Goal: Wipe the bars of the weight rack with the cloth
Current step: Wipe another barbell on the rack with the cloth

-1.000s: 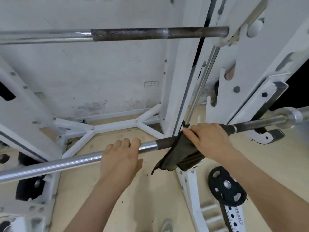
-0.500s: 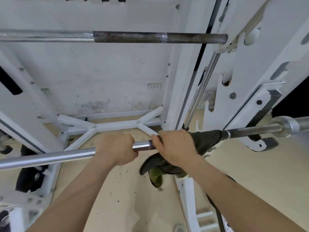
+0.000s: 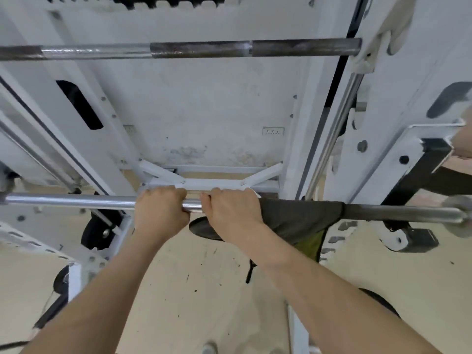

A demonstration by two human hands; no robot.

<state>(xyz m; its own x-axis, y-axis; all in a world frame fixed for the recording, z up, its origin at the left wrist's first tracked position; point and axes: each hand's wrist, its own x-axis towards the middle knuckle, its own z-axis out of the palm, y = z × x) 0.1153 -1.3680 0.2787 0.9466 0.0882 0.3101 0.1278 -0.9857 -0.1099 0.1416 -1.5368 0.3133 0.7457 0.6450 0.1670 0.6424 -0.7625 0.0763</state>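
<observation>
Gripping the lower bar (image 3: 69, 201) with the left hand (image 3: 159, 213), fingers curled fully round the chrome, probably to stop it rolling. Just right of that, clamping the dark cloth (image 3: 301, 215) round the same bar with the right hand (image 3: 231, 215), wrapped so as to rub all sides, loose end hanging below. Farther off and higher, resting on the white rack (image 3: 421, 72): the upper bar (image 3: 199, 49), dark and rusty-looking.

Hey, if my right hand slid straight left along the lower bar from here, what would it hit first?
Your left hand: it grips the lower bar just beside the right hand holding the cloth, with only a short stretch of bare bar between them.
</observation>
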